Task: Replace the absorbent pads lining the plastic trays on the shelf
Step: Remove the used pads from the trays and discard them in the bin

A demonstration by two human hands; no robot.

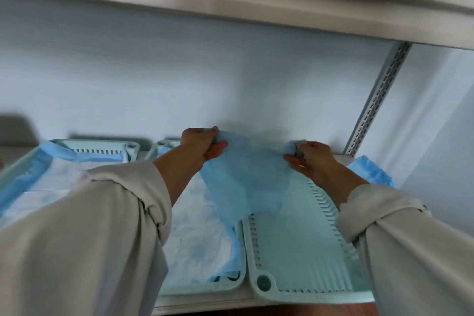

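Both hands — our left hand (198, 145) and right hand (311, 159) — pinch the blue pad (246, 182) over the bare tray (295, 244); uneven pulling could tear it.

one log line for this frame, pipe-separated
left hand + right hand: grip blue pad | above bare right tray | middle tray, left tray: lined

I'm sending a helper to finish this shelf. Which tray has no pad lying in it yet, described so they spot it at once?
On the lower shelf stand three pale green trays. Take the rightmost tray, nearest the perforated metal upright. Unlike the middle tray and left tray, its ribbed floor is bare.
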